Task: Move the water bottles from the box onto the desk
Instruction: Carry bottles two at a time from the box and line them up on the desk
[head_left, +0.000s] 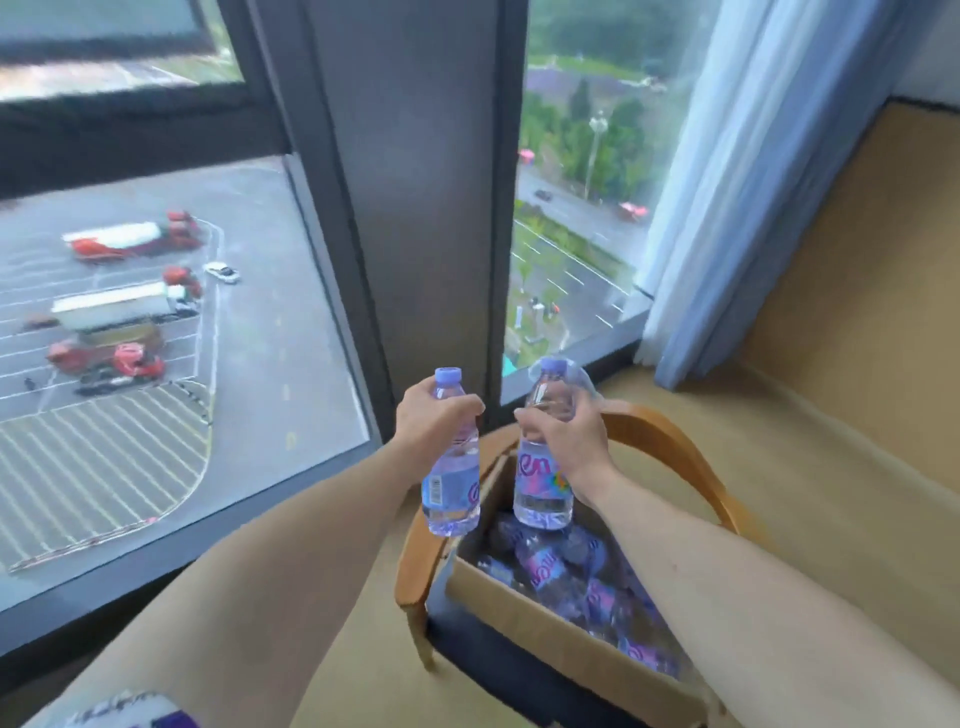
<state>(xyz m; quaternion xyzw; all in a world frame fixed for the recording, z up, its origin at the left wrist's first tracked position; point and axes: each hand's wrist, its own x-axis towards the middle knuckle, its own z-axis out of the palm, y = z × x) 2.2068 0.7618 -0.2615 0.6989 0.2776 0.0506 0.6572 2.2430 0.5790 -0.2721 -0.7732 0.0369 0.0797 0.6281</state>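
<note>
My left hand (434, 421) grips the shoulder of an upright clear water bottle (453, 491) with a purple cap and purple label, held just left of the box. My right hand (563, 436) grips a second upright water bottle (543, 493) by its neck, hanging over the box's far end. A bit of torn clear plastic wrap (574, 376) sticks up beside this bottle's cap. The open cardboard box (524, 616) sits on a chair and holds several more purple-labelled bottles (566, 571) lying on their sides. No desk is in view.
The box rests on a wooden armchair with a curved arm rail (670, 441) and a dark seat. A large window (182, 338) with a thick dark frame (415, 208) stands straight ahead. A pale blue curtain (753, 182) hangs at right. Beige carpet (831, 467) lies around the chair.
</note>
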